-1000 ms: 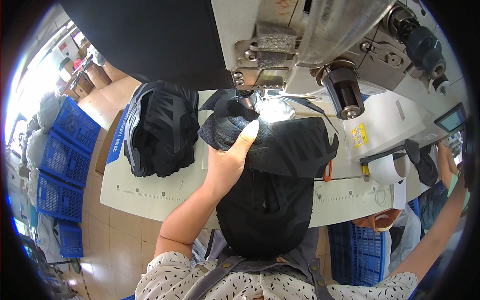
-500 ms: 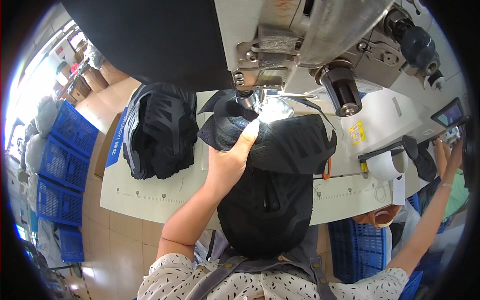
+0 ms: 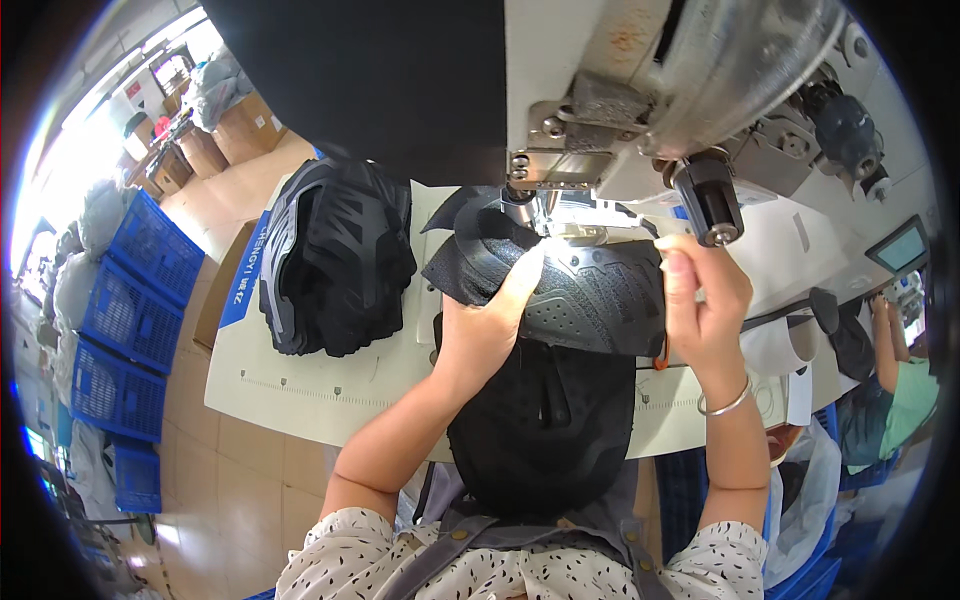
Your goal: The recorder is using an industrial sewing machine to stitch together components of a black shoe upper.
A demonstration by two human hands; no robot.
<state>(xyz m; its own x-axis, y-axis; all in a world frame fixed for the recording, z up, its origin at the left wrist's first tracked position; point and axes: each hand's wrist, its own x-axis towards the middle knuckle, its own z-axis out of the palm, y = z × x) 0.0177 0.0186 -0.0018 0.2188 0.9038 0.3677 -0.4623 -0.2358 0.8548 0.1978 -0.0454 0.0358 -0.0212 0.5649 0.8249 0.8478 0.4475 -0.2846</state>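
A black shoe upper with raised and perforated patterning lies under the sewing machine's needle area, lit by a bright lamp. My left hand grips its left part, thumb on top close to the presser foot and fingers underneath. At the upper's far right corner, my right hand is closed in a pinch; a thin dark strip ends at those fingertips, and the exact hold is partly hidden. Another black piece hangs below the upper over the table's front edge towards my lap.
A stack of black shoe uppers sits on the table at the left. Blue crates line the floor beyond. The machine head overhangs the work. Right of it are a white roll, a small screen and a co-worker.
My right hand has come from the far right, by the screen, to the upper's right corner. My left hand keeps its hold. The view has shifted slightly.
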